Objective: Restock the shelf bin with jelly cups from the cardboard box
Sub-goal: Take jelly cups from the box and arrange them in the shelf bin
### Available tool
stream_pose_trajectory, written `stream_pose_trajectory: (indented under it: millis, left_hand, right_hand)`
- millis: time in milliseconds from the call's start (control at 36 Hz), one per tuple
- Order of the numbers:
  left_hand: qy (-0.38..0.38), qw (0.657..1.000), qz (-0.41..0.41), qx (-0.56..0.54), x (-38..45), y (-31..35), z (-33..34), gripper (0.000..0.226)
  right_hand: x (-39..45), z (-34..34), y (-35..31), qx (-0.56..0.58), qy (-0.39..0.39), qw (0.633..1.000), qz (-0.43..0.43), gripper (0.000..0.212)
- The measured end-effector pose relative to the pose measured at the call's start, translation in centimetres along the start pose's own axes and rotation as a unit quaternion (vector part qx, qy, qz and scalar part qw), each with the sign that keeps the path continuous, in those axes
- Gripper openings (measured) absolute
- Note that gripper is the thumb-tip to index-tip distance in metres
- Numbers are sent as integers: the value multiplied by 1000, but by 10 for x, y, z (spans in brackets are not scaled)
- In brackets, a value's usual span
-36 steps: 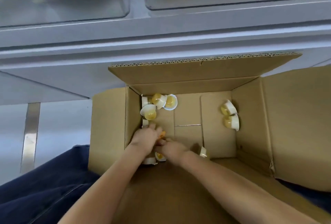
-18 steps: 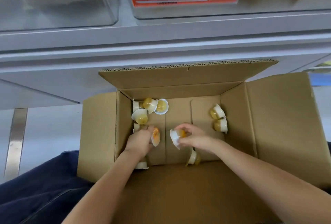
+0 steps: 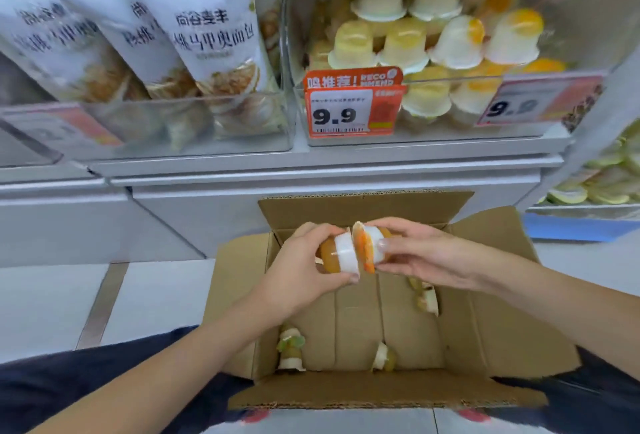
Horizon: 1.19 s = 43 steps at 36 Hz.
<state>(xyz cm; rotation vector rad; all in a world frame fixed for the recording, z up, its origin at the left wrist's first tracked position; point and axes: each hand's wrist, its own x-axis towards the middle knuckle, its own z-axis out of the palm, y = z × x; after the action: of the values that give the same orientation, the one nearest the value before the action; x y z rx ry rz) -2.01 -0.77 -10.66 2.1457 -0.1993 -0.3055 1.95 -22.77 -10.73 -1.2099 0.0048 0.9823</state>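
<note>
Both hands are raised above the open brown cardboard box (image 3: 485,315), each gripping one jelly cup on its side. Left hand (image 3: 304,272) has fingers and thumb curled round a small translucent plastic jelly cup with amber-yellow jelly and a white rim band (image 3: 337,256). Right hand (image 3: 420,257) pinches a second small jelly cup with a white body and orange lid (image 3: 367,248) between thumb and fingers. The two cups are held rim to rim, touching or just about, can't tell which. A few more loose jelly cups lie on the box floor: one group near the left wall (image 3: 291,352), one near the front middle (image 3: 384,357), one toward the right (image 3: 427,298). Above and behind the box, the clear plastic shelf bin (image 3: 450,137) is stacked with pale yellow and white-orange jelly cups, mostly upside down, with an orange 9.9 price tag (image 3: 351,104) on its front. Beside it on the left, a clear bin holds white bread bags (image 3: 211,35).
</note>
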Motion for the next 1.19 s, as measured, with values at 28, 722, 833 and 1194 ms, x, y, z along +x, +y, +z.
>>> stream_pose_trajectory:
  millis: [28,722,833,1194]
  left_hand:
    - [9,1000,9,-3,-5,8,-2,56]
    - [7,999,33,9,-49,31,1,81]
    - [18,997,44,57,-47,30,3,78]
    - [54,990,62,118,-45,34,8,73]
  right_hand:
    - [-5,8,-5,-32,-2,999,-12,44]
    - [-35,61,13,25,15,997,-64,72]
    - [-35,61,14,43,-1,997,-62,69]
    - [-39,64,12,116,-6,993,-29,58]
